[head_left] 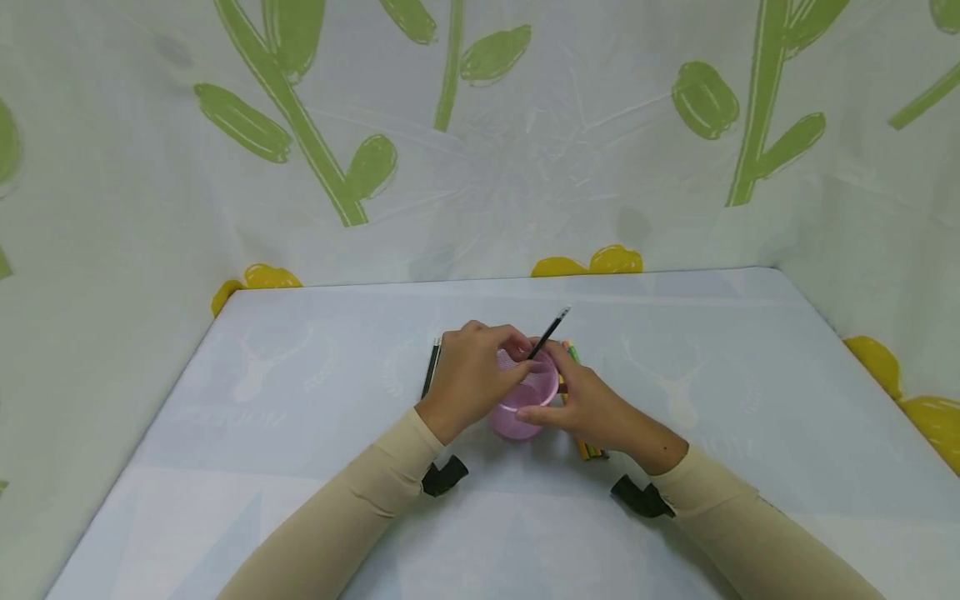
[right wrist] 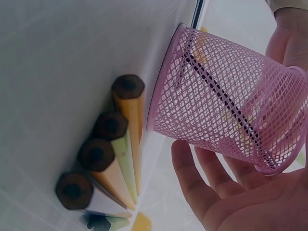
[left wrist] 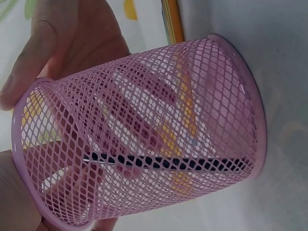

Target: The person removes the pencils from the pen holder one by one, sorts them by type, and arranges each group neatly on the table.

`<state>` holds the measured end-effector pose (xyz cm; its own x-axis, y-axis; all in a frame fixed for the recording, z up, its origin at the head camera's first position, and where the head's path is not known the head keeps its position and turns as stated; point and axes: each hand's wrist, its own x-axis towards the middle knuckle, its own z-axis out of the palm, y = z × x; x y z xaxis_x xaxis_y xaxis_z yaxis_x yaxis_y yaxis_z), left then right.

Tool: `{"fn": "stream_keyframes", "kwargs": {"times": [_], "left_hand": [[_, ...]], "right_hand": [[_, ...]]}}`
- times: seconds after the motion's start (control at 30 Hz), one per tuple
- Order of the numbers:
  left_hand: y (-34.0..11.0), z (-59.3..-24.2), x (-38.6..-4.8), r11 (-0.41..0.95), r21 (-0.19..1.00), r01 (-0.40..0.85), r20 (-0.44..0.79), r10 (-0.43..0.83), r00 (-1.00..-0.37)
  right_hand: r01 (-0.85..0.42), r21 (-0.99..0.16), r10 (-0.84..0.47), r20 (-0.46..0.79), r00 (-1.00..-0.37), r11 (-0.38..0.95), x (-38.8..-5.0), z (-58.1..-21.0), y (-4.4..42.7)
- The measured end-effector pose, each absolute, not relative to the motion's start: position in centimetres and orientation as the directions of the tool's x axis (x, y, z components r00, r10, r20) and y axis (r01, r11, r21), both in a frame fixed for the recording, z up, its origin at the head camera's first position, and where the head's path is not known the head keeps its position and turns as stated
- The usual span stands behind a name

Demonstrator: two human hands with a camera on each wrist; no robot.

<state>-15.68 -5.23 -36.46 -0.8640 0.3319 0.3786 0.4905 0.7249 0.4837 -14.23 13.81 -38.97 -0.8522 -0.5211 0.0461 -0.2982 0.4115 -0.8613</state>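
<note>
A pink mesh pen holder [head_left: 517, 425] stands upright at the table's middle, its base on or very near the surface. My right hand [head_left: 596, 408] holds its right side, the thumb on the near rim and the fingers round the far side. A black pencil [head_left: 551, 329] with a pale end leans inside the holder; its lower part shows as a dark pencil [left wrist: 168, 162] through the mesh in the left wrist view. My left hand [head_left: 472, 371] is over the holder's mouth, thumb and fingertips pinching the pencil near the rim; its fingertips are partly hidden.
Several coloured pencils [right wrist: 113, 125] lie side by side on the table just right of the holder. One or more dark pencils [head_left: 431, 367] lie to the left, partly behind the left hand. The white patterned table [head_left: 300, 517] meets a leaf-patterned wall sheet [head_left: 525, 192] at the back.
</note>
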Motion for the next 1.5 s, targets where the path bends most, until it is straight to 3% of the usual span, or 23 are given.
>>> {"fn": "stream_keyframes", "kwargs": {"times": [0.23, 1.17, 1.5], "left_hand": [[-5.0, -36.3, -15.5, 0.761, 0.451, 0.466, 0.382, 0.307, -0.872], [-5.4, -36.6, -15.5, 0.684, 0.531, 0.5, 0.4, 0.318, -0.86], [-6.9, -34.8, -15.9, 0.499, 0.722, 0.479, 0.424, 0.228, -0.877]], "right_hand": [[-0.307, -0.862, -0.525, 0.056, -0.849, 0.404, -14.2, -39.2, 13.7], [-0.294, -0.854, -0.52, 0.033, -0.854, 0.429, -14.2, -39.0, 13.8], [-0.272, -0.851, -0.511, 0.005, -0.86, 0.45, -14.2, -38.9, 13.9]]}}
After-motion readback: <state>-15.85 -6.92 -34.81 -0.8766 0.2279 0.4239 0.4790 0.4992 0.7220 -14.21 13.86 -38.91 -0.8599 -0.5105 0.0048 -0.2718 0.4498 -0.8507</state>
